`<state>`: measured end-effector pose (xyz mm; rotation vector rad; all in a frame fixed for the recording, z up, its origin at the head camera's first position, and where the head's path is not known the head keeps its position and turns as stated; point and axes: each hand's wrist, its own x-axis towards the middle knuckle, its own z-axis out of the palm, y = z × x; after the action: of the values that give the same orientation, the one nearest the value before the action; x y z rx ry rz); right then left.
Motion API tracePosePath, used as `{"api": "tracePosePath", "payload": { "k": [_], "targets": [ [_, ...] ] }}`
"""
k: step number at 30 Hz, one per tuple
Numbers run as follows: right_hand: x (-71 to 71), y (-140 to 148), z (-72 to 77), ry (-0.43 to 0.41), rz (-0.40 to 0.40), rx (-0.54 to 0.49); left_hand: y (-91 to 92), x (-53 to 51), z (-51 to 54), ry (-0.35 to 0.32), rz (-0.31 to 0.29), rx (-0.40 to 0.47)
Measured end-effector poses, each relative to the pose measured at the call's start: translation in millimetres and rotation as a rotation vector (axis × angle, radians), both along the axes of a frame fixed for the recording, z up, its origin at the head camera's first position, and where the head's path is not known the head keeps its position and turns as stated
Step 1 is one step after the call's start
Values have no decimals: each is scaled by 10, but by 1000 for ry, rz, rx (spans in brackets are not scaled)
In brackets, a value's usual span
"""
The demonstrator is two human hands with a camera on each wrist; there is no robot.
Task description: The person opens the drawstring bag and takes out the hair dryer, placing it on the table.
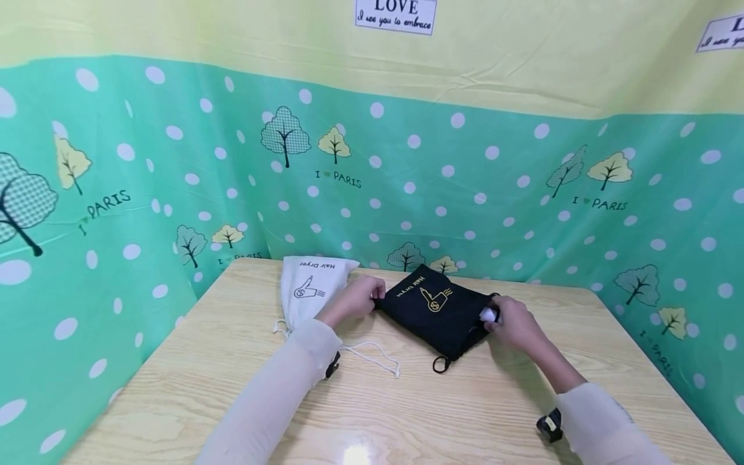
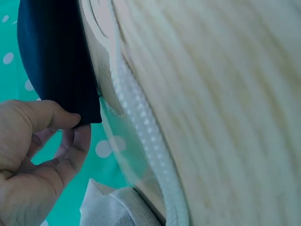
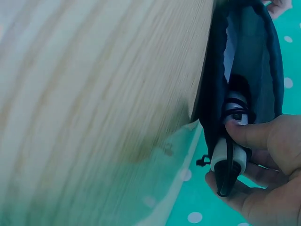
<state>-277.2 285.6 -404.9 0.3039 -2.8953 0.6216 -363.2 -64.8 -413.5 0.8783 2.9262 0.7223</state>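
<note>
A black drawstring pouch (image 1: pixel 436 316), printed "Hair Dryer" in gold, lies tilted on the table between both hands. My left hand (image 1: pixel 356 300) pinches its left closed corner between thumb and fingers, as the left wrist view also shows. In the right wrist view the pouch's mouth gapes. A white hair dryer (image 3: pixel 229 157) with a black cord wound round its handle lies partly inside, and its far part is hidden by the cloth. My right hand (image 3: pixel 273 165) grips the handle end at the opening, thumb on one side and fingers on the other.
A white drawstring pouch (image 1: pixel 305 297) with the same print lies at the back left, its cord (image 1: pixel 372 358) trailing over the wooden table (image 1: pixel 418 420). Behind the table's back edge hangs a green and yellow curtain (image 1: pixel 407 161).
</note>
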Motion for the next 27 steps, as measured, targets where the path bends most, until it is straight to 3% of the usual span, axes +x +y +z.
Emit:
{"api": "tracePosePath", "payload": {
  "k": [4, 9, 14, 21, 27],
  "targets": [
    [4, 16, 14, -3, 12, 13, 53, 30, 25, 27, -12, -48],
    [-31, -17, 29, 23, 25, 83, 165, 101, 85, 69, -106, -146],
    [-63, -60, 12, 25, -10, 150, 255, 140, 65, 71, -168, -183],
    [-61, -91, 6, 7, -18, 179, 299, 125, 32, 91, -178, -251],
    [-28, -69, 20, 23, -4, 199, 258, 84, 27, 80, -196, -219]
  ]
}}
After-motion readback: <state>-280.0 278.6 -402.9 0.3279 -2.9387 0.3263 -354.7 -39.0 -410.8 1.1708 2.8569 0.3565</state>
